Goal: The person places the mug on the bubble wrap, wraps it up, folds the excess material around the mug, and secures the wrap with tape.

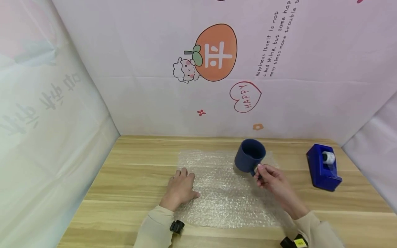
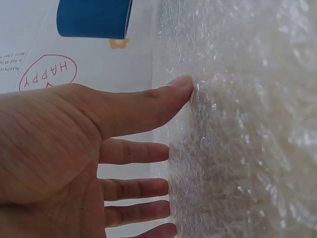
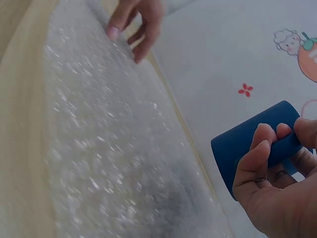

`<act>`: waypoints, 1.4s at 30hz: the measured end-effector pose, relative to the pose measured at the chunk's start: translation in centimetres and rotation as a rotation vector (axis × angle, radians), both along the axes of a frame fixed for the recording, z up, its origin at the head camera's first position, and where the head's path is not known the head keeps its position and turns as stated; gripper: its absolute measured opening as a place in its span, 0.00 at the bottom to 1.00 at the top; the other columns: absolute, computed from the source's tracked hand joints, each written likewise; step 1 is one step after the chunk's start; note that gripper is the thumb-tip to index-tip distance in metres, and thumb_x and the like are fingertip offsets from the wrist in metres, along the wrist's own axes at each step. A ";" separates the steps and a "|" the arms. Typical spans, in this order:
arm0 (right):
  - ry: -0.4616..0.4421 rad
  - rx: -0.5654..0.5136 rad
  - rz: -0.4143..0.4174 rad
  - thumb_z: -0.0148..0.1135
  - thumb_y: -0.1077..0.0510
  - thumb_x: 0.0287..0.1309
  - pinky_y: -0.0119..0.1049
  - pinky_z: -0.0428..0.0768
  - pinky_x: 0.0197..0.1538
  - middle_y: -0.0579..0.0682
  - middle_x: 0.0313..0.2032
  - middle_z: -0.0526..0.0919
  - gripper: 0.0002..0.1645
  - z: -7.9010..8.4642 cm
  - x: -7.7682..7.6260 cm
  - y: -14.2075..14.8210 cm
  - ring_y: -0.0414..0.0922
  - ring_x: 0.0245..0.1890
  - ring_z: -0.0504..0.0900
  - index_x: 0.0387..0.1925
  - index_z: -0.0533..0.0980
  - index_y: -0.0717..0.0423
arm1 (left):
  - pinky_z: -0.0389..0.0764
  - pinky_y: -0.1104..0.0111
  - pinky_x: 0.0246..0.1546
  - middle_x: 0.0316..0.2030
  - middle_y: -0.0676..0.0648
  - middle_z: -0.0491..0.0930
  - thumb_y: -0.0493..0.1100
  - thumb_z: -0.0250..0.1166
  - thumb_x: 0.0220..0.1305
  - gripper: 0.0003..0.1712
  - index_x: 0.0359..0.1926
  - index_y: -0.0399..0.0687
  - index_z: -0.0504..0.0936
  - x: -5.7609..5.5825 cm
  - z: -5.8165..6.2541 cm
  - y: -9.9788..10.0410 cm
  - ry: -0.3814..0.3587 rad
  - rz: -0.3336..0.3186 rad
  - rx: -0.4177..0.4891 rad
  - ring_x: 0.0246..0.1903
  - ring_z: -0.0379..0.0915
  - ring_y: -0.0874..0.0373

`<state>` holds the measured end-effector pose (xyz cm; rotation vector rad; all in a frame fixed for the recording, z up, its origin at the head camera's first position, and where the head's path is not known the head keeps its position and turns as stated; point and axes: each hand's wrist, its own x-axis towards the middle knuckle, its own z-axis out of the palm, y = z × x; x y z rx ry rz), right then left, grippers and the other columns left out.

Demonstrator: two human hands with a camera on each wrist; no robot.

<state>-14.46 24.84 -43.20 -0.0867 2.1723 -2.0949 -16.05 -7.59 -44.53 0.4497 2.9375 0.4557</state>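
Observation:
A dark blue mug [image 1: 245,160] is held by its handle in my right hand [image 1: 274,182], above the far right part of a sheet of bubble wrap [image 1: 217,196]. In the right wrist view, fingers curl round the handle of the mug [image 3: 242,144], and a gap shows between mug and sheet. My left hand [image 1: 181,188] rests with spread fingers on the left side of the bubble wrap. The left wrist view has its thumb and straight fingertips touching the bubble wrap [image 2: 247,139].
To the right on the wooden table [image 1: 133,175] stands a blue tape dispenser [image 1: 322,168] with a small roll in it. A printed white cloth [image 1: 149,103] rises behind the table's far edge, and more cloth hangs at both sides.

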 end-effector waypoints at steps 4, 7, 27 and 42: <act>-0.017 -0.003 0.040 0.51 0.47 0.77 0.33 0.81 0.34 0.51 0.33 0.80 0.28 -0.5 0.2 -1.5 0.40 0.29 0.79 0.41 0.72 0.74 | 0.76 0.50 0.44 0.50 0.38 0.72 0.54 0.79 0.52 0.34 0.53 0.39 0.80 0.0 0.0 0.0 -0.001 -0.001 0.002 0.48 0.67 0.45; -0.037 -0.009 0.059 0.52 0.48 0.77 0.32 0.80 0.35 0.50 0.34 0.80 0.29 -0.9 0.3 -2.5 0.40 0.30 0.79 0.42 0.71 0.76 | 0.76 0.49 0.44 0.50 0.38 0.72 0.54 0.80 0.52 0.34 0.53 0.39 0.80 0.1 0.1 0.0 -0.002 -0.001 0.005 0.48 0.67 0.45; -0.121 0.041 0.126 0.55 0.48 0.75 0.31 0.79 0.33 0.54 0.34 0.79 0.28 -2.3 1.0 -4.9 0.42 0.28 0.78 0.41 0.71 0.76 | 0.75 0.52 0.41 0.48 0.39 0.72 0.54 0.80 0.51 0.33 0.51 0.40 0.80 -0.2 0.0 -0.1 -0.002 0.001 0.016 0.45 0.66 0.46; 0.074 0.376 0.103 0.63 0.50 0.70 0.40 0.86 0.37 0.57 0.37 0.84 0.18 -1.7 1.2 -4.2 0.52 0.33 0.85 0.37 0.82 0.64 | 0.75 0.50 0.43 0.48 0.39 0.72 0.54 0.80 0.52 0.33 0.51 0.40 0.80 -0.3 0.1 0.0 -0.005 0.003 0.010 0.46 0.66 0.45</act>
